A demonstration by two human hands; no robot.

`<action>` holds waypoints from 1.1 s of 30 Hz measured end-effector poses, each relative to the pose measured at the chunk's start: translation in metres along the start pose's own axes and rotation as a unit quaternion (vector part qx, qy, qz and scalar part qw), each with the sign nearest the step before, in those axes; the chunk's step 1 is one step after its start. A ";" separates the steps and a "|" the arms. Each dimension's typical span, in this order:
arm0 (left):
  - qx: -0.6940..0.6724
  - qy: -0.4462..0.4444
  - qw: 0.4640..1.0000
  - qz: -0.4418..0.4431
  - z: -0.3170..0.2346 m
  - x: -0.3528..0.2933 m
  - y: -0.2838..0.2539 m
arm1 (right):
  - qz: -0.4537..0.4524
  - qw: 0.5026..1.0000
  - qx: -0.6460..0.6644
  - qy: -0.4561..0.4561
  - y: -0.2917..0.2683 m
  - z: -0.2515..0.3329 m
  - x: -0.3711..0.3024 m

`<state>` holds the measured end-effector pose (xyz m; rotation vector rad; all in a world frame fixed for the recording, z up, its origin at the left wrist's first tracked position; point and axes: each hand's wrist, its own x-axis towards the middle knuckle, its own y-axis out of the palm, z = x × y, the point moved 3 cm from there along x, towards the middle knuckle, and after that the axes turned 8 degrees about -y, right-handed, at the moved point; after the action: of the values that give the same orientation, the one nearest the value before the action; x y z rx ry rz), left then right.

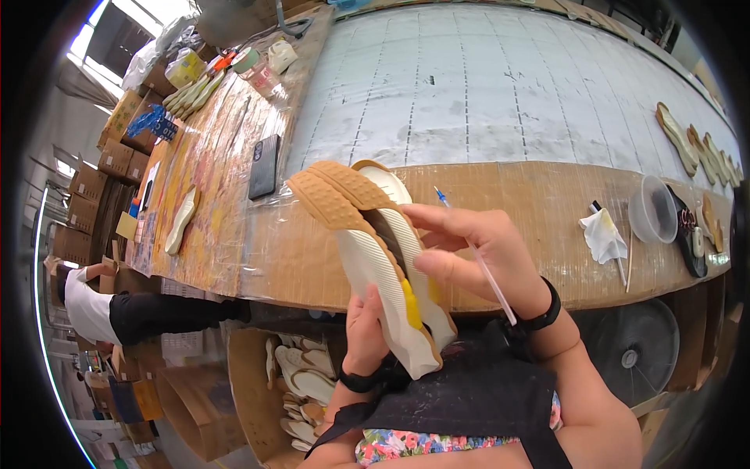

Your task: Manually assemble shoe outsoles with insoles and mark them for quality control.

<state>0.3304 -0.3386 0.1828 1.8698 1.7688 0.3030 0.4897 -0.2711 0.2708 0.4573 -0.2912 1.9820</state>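
A pair of shoe soles (370, 252), off-white with tan studded bottoms, is held upright in front of my body. A yellow patch (412, 305) shows on the side of the nearer one. My left hand (365, 332) is closed around the soles from below, its thumb on the white sidewall. Across from it, my right hand (474, 254) has its thumb and fingers at the edge of the farther sole. A slim whitish pen (491, 278) with a blue tip sits in that hand, slanting between the fingers toward the wrist.
Cardboard (539, 234) covers the near table edge. A phone (265, 166), a single sole (183, 220) and a pile of soles lie left. A plastic tub (653, 209), a cloth (604, 235) and more soles are right. Below stands a box of soles (258, 391). A person (94, 305) bends at far left.
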 end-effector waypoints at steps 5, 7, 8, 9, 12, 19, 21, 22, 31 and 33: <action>0.045 0.004 0.996 -0.081 -0.029 0.011 -0.007 | -0.075 0.996 -0.019 0.050 -0.024 -0.069 -0.009; 0.068 -0.029 0.995 -0.066 -0.039 0.025 -0.005 | -0.076 0.991 0.015 0.105 -0.024 -0.102 -0.020; 0.051 -0.055 0.995 -0.068 -0.040 0.034 -0.006 | -0.080 0.982 0.049 0.164 -0.021 -0.115 -0.028; 0.051 -0.052 0.995 -0.072 -0.041 0.039 -0.011 | -0.076 0.982 0.052 0.163 -0.014 -0.116 -0.031; 0.077 -0.033 0.995 -0.048 -0.023 0.065 -0.022 | -0.017 0.987 0.068 0.147 0.012 -0.159 -0.047; 0.202 -0.044 0.969 -0.134 -0.009 0.057 -0.072 | -0.003 0.972 0.153 0.180 0.023 -0.131 -0.036; -0.038 -0.152 0.985 -0.071 -0.002 0.052 -0.068 | 0.010 0.972 0.116 0.206 0.024 -0.123 -0.033; -0.054 -0.167 0.983 -0.055 0.001 0.051 -0.072 | -0.005 0.984 0.059 0.165 0.020 -0.125 -0.035; -0.313 -0.035 0.948 0.052 0.059 0.013 -0.134 | -0.028 0.968 0.198 0.152 0.035 -0.086 -0.038; -0.335 0.035 0.941 0.023 0.072 -0.006 -0.124 | 0.000 0.964 0.208 0.168 0.036 -0.074 -0.036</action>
<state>0.2608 -0.3621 0.0590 1.4116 1.4109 0.8755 0.4574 -0.2868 0.1886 0.3725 0.3445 2.0812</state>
